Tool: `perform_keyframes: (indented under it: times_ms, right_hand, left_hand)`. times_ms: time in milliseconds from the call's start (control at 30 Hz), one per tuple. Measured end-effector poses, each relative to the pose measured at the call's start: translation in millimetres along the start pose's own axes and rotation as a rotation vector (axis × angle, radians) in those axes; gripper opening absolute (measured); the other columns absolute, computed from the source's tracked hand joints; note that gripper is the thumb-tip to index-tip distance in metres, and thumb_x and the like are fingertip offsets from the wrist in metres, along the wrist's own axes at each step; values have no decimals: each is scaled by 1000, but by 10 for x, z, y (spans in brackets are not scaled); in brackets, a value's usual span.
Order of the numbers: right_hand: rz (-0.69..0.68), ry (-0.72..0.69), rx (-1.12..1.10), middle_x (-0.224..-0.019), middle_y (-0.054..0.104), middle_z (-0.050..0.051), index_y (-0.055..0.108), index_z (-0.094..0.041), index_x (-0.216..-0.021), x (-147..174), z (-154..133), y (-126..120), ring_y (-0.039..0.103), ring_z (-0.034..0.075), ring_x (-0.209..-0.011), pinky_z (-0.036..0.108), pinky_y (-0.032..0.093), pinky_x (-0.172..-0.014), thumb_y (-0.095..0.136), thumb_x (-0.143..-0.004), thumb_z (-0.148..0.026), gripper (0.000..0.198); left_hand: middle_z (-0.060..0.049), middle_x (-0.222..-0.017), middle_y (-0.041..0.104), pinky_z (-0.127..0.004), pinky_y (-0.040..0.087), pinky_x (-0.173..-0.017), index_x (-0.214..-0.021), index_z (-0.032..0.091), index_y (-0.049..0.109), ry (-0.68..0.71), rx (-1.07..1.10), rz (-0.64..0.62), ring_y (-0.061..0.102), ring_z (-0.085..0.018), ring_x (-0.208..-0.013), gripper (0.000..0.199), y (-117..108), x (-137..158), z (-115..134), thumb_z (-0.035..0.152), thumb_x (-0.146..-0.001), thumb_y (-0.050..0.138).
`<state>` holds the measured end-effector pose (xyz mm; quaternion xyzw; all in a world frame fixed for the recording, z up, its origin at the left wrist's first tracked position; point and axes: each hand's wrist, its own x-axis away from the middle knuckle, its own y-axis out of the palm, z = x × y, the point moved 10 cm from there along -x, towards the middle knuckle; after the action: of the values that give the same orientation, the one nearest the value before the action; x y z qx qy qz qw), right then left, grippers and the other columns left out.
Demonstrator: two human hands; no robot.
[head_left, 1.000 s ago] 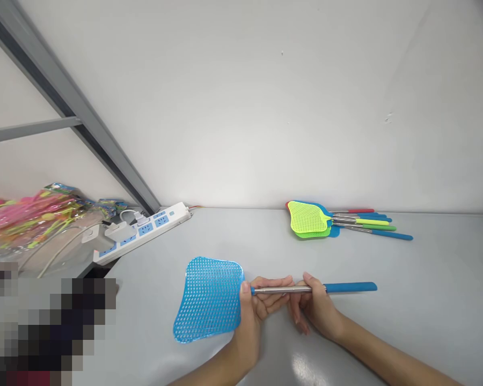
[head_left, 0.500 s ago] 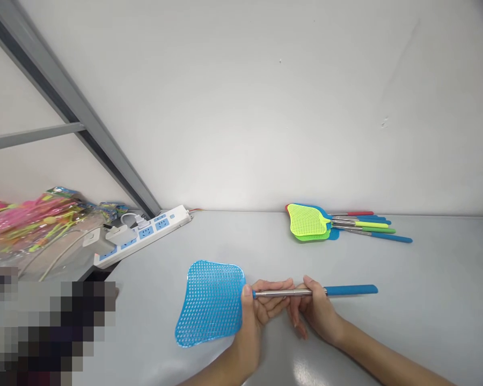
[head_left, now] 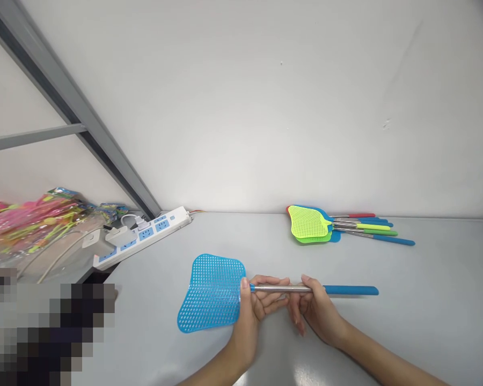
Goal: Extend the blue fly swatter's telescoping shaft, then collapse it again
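A blue fly swatter [head_left: 213,295] with a perforated head, a metal shaft and a blue grip lies crosswise between my hands, over the table. My left hand [head_left: 251,316] holds it where the head joins the shaft, thumb on top and the other fingers stretched beneath the rod. Farther along, my right hand [head_left: 320,311] pinches the metal shaft close to the blue grip, its thumb above and fingers curled under. The head points left and the grip points right.
Several fly swatters [head_left: 309,222] in yellow, green, blue and red lie stacked near the wall. A white power strip [head_left: 156,236] with plugs and cables is at the left. Beyond it are colourful plastic-wrapped items [head_left: 36,220] and a grey metal frame [head_left: 104,145].
The swatter's head has tilted and shifted slightly up and to the right, with my left hand moving along. My right hand stays at nearly the same spot on the shaft.
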<state>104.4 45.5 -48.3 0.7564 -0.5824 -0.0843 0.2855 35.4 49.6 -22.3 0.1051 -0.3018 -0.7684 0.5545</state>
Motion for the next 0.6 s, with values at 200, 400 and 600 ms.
perform_keyframes:
  times_ms: [200,400,600]
  right_hand:
    - [45,-26,10,-36,42,0,51,-13,-41,15,-60,-50,39,9,-31,22,33,-36,24,-80,-44,56]
    - [137,-114,-47,-33,33,-4,45,-15,-41,36,-180,-131,33,8,-32,21,26,-36,36,-79,-38,46]
    - [102,-170,-155,-33,34,-3,47,-16,-42,41,-228,-124,32,9,-33,24,25,-40,28,-81,-42,50]
  left_hand:
    - [-14,-91,63,-41,37,-84,-82,12,56,21,-2,81,57,-24,-89,49,-56,11,45,52,-78,27]
    - [-14,-91,63,-40,37,-84,-82,12,55,25,15,134,57,-24,-88,48,-97,1,66,53,-77,30]
    - [-14,-89,64,-38,37,-82,-83,12,54,70,52,157,57,-25,-90,47,-158,-32,144,52,-77,31]
